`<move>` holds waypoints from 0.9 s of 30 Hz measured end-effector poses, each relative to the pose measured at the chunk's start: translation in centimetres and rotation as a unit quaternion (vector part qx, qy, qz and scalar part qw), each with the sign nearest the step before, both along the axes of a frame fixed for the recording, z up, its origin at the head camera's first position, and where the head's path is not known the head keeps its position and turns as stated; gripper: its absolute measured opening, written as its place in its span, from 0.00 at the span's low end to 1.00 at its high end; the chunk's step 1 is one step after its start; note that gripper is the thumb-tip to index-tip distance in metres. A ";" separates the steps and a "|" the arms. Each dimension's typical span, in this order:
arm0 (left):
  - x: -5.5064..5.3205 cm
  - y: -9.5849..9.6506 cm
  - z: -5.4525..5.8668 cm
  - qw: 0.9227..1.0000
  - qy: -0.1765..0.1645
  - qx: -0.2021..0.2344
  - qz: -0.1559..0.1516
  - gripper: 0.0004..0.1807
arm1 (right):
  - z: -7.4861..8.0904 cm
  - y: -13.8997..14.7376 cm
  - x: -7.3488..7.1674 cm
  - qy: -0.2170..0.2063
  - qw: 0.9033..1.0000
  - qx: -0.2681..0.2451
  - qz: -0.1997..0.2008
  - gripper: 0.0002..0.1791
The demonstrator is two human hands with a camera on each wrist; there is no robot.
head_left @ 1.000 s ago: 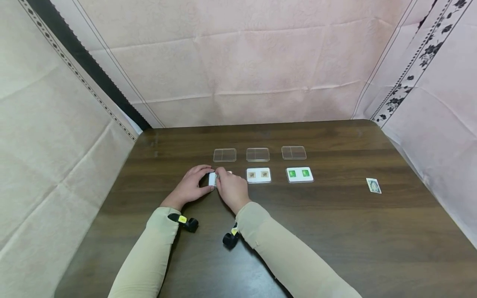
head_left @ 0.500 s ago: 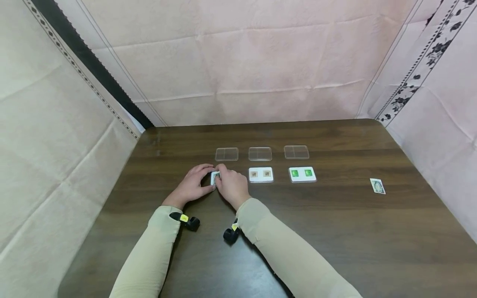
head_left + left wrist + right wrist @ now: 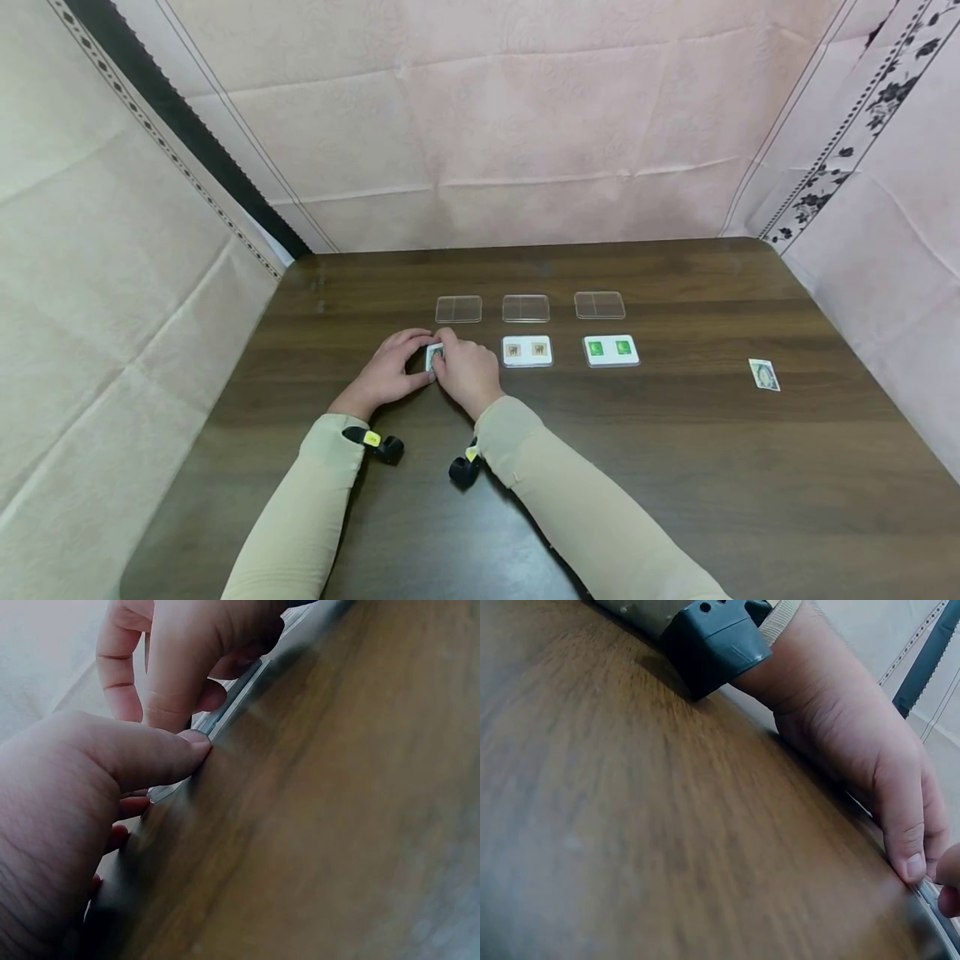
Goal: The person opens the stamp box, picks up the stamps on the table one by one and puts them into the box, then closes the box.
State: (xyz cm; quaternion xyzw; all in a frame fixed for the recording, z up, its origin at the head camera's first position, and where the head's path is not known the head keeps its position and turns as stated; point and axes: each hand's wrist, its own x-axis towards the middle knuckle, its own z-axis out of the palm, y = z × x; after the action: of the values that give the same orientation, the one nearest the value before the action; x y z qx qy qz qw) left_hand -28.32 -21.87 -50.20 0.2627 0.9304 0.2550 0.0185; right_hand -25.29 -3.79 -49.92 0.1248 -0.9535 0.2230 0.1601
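Observation:
My left hand (image 3: 387, 373) holds a small clear plastic case (image 3: 161, 793) by its edges, thumb on the near side and fingers on the far side. Over the case, my right hand (image 3: 471, 375) pinches a small picture card (image 3: 433, 357) at the left half. The right half of the case is hidden under that hand. To the right lie a case with two brown tooth-like pictures (image 3: 527, 352) and a case with two green pictures (image 3: 612, 351).
Behind the cases, three clear lids (image 3: 526, 308) lie in a row. A loose picture card (image 3: 765, 375) sits far to the right on the brown wooden table (image 3: 660, 467). Pale cloth (image 3: 480, 125) hangs around the table's back and sides.
The left half of the case showed plain white one second ago; a picture card now covers it under my right fingers. Both hands stay almost in place, and the head view shifts slightly.

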 end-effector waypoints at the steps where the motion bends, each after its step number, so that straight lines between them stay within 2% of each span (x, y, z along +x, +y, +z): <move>1: 0.0 0.0 0.0 1.000 0.000 -0.001 0.000 0.30 | 0.0 0.0 0.0 0.000 1.000 0.000 0.000 0.12; 13: 0.1 0.1 0.2 1.000 -0.004 0.000 0.000 0.29 | -0.3 0.0 -0.3 -0.011 1.000 -0.010 0.004 0.11; 19: 0.2 0.1 0.3 1.000 -0.004 -0.008 0.003 0.31 | -0.1 0.2 -0.1 -0.008 0.999 -0.040 0.005 0.10; 23: 0.1 0.1 0.2 1.000 -0.002 -0.008 0.005 0.30 | 0.1 0.7 0.1 0.008 0.997 -0.073 0.012 0.10; 27: 0.0 0.1 0.1 1.000 -0.003 -0.006 0.007 0.31 | 0.4 1.9 0.5 0.056 0.994 -0.087 0.027 0.09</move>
State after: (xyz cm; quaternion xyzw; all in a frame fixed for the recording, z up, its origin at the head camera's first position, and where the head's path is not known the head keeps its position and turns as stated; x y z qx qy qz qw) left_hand -28.28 -21.76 -50.08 0.2554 0.9337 0.2500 0.0210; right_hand -24.75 -1.90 -49.51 0.1485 -0.9164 0.3017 0.2171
